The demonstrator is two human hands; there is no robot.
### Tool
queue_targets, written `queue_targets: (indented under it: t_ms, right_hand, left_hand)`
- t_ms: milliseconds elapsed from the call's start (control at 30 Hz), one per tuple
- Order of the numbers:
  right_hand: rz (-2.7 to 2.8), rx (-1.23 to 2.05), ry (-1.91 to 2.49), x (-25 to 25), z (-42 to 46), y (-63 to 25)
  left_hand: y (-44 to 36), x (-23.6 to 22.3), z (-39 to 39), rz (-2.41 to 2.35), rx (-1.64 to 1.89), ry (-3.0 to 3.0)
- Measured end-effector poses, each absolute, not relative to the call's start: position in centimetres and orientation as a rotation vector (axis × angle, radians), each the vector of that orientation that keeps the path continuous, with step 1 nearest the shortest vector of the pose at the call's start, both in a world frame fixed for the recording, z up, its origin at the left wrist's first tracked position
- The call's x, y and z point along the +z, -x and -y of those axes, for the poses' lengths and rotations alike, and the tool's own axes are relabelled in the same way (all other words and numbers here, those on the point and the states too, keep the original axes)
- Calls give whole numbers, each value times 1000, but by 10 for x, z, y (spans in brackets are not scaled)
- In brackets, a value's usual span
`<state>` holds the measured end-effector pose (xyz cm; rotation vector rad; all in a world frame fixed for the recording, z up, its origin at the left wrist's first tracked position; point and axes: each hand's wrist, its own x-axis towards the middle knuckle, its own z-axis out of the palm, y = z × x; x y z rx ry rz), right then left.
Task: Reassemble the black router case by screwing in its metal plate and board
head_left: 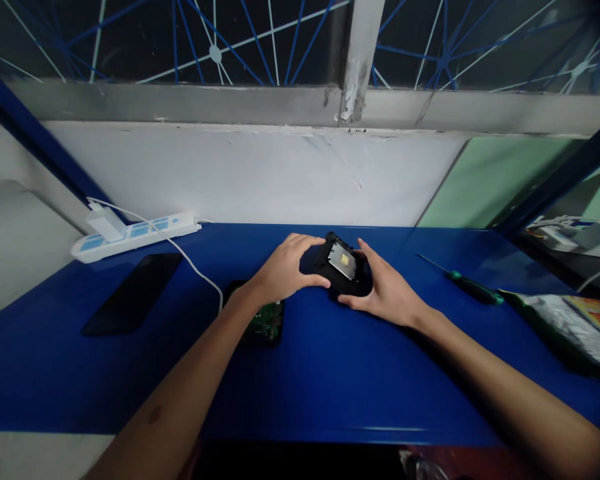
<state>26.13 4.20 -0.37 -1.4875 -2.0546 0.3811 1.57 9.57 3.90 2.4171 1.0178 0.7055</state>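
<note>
Black casing (336, 279) with silver plate (336, 257) is pinched by left hand (289, 268) and right hand (389, 287).

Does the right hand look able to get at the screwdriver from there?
Probably yes, if the right hand lets go of the black device; the screwdriver lies to its right, with blue tabletop between them.

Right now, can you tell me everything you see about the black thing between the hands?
The black thing is small and boxy, and its dark casing looks like plastic. On the side facing the camera is a shiny, silvery plate that looks like metal, with a small yellowish square near its middle. It's tilted, above the blue table in the picture; I can't tell if it's touching it. The left hand grips one side, and the right hand curls around the other.
</note>
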Motion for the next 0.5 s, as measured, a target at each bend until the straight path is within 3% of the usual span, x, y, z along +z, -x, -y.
queue_targets:
  t_ms: [500]
  right_hand:
    - [2035, 297, 1511, -1, -43, -263]
  left_hand:
    - [-14, 32, -102, -1058, 661, -2402]
